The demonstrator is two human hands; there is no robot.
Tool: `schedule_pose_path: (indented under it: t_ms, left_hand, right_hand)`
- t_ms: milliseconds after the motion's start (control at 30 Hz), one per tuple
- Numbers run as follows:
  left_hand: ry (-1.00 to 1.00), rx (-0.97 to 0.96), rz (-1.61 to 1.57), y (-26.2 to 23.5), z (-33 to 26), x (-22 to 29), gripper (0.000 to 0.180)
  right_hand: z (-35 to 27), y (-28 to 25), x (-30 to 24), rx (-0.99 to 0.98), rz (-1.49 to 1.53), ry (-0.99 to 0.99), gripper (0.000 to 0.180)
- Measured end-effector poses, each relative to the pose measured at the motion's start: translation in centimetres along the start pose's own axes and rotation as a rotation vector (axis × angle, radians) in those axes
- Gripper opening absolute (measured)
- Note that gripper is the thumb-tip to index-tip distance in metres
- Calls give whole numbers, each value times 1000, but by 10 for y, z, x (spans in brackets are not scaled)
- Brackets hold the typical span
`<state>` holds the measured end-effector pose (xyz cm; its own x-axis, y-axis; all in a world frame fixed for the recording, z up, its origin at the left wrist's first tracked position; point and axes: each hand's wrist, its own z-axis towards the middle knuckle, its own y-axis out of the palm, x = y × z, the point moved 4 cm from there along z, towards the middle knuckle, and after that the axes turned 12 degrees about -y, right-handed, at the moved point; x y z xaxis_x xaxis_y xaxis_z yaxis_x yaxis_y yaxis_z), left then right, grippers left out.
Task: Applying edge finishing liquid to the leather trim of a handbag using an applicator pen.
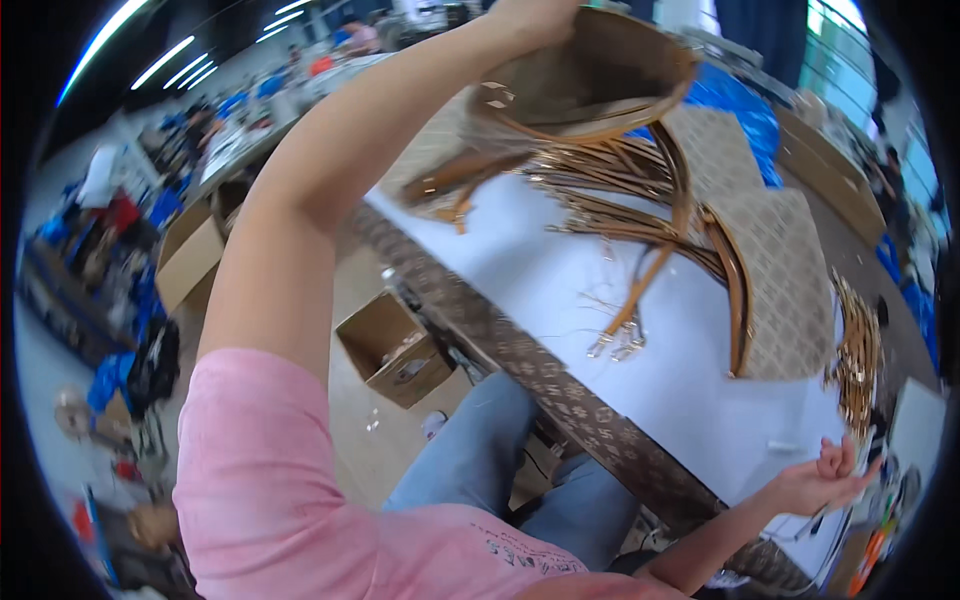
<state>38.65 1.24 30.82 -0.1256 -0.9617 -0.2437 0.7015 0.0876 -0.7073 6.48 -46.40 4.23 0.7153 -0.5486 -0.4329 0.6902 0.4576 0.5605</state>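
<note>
At the top of the head view my left hand (540,18) grips the edge of a brown bag (610,75) with tan trim. Its wide mouth faces me, and most of my fingers are out of sight. The bag is tilted above the far part of the white table top (690,410). Below it lies a heap of brown straps (620,195) with metal clasps. My right hand (820,482) is over the table's near right edge, palm up. Its fingers are apart, some half bent, and I see nothing held in them.
Beige patterned bag pieces (790,290) with brown trim lie right of the straps. Gold-coloured chains or hardware (857,350) hang in a bunch at the right edge. A cardboard box (395,350) stands on the floor left of my knees. People work farther back.
</note>
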Motion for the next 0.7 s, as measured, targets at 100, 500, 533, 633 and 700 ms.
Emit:
schedule_pose_path:
  t_ms: [100, 500, 533, 633, 700]
  left_hand:
    - [-209, 169, -182, -136, -123, 18, 33]
    - [-871, -62, -1113, -118, -482, 50, 52]
    - [-939, -197, -1155, -112, -493, 63, 54]
    - [-884, -366, -1181, -107, -514, 95, 68]
    - [-815, -339, -1183, -106, -519, 96, 71]
  right_hand:
    - [0, 5, -22, 0, 3, 8, 51]
    - [-89, 110, -161, -697, 416, -124, 38]
    - [-101, 114, -172, -708, 430, -114, 38]
    - [-141, 134, -190, -932, 489, -42, 46]
    - [-163, 142, -193, -1132, 495, -32, 58]
